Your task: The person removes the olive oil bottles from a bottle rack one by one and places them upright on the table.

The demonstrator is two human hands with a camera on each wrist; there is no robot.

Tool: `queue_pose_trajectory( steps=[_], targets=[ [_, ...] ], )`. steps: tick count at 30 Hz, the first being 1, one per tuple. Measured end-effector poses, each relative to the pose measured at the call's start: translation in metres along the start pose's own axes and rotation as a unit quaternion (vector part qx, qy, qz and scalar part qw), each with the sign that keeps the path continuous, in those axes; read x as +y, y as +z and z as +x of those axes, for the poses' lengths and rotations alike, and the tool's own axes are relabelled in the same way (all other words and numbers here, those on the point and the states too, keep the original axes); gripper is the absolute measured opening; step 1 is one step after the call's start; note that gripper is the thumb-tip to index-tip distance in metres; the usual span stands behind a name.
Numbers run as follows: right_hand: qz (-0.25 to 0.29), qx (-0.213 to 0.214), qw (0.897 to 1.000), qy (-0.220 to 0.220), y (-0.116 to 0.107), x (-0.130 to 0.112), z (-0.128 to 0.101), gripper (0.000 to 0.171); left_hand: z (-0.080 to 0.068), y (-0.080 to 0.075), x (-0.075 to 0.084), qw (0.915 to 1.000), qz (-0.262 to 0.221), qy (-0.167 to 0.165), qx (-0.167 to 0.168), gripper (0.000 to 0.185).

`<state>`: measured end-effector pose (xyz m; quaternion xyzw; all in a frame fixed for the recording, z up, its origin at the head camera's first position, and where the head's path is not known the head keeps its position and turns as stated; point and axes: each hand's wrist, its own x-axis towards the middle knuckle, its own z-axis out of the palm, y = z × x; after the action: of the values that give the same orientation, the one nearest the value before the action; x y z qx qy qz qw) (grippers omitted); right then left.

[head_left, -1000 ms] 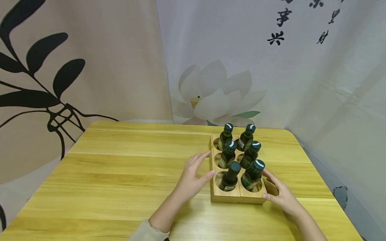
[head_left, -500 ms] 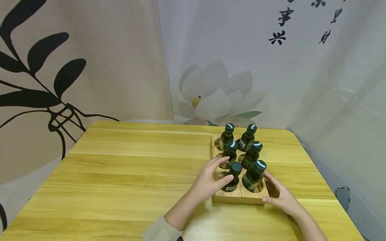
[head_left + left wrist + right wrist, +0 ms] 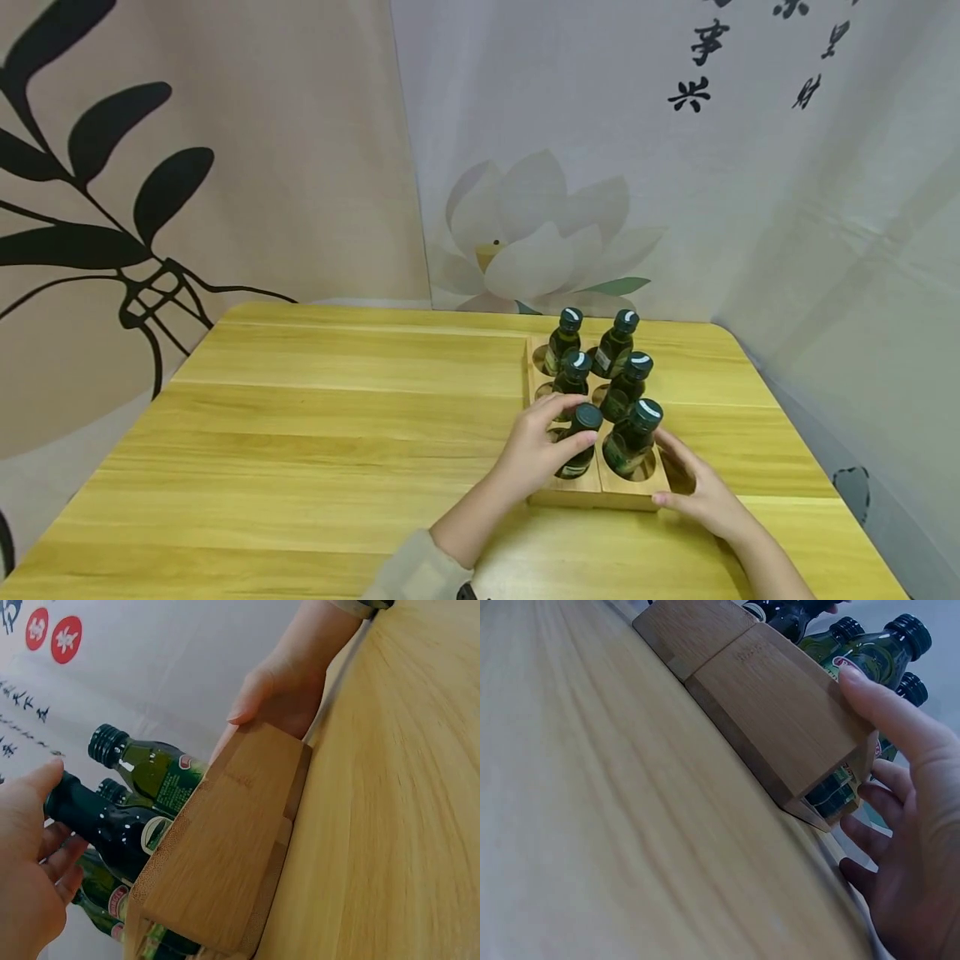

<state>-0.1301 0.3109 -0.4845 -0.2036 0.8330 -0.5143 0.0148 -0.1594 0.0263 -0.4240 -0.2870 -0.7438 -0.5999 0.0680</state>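
A wooden holder [image 3: 562,497] with round holes carries several small dark green bottles standing in two rows. In the head view, my left hand [image 3: 534,450] reaches around the neck of the near-left bottle [image 3: 587,417], thumb in front and fingers behind. The left wrist view has this darker bottle [image 3: 112,836] leaning between the thumb and the curled fingers. My right hand [image 3: 705,492] is at the holder's near-right corner, fingers relaxed. In the right wrist view its thumb [image 3: 881,705] lies at the top edge and the other fingers are beside the holder's end.
The near-right bottle [image 3: 632,437] stands right beside the bottle at my left hand; the middle-left bottle [image 3: 573,375] is just behind it. The wooden table [image 3: 300,450] stretches to the left. A printed curtain [image 3: 315,167] hangs behind its back edge.
My left hand has moved right, from beside the holder's left edge to the near-left bottle, and its fingers have closed around the neck. The right hand stays at the corner.
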Motion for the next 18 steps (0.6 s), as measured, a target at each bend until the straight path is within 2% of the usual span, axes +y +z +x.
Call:
queue_pose_trajectory(
  steps=[5, 8, 15, 18],
  targets=[
    [-0.007, 0.006, 1.000, -0.007, -0.0003, 0.0004, -0.0003, 0.084, 0.0016, 0.0007, 0.0029, 0.9989, -0.045, -0.014, -0.004, 0.036],
    [-0.006, 0.008, 1.000, -0.007, -0.0004, 0.0008, -0.0011, 0.084, 0.0020, 0.0007, 0.0043, 0.9983, -0.055, -0.016, -0.006, 0.035],
    [-0.006, 0.005, 1.000, -0.009, -0.0004, 0.0012, -0.0005, 0.084, 0.0024, -0.0002, 0.0058, 0.9984, -0.054, -0.018, -0.004, 0.035],
    [-0.010, 0.006, 1.000, -0.010, 0.0001, 0.0022, 0.0002, 0.084, 0.0032, -0.0005, 0.0065, 0.9991, -0.041, -0.008, 0.001, 0.035]
  ],
)
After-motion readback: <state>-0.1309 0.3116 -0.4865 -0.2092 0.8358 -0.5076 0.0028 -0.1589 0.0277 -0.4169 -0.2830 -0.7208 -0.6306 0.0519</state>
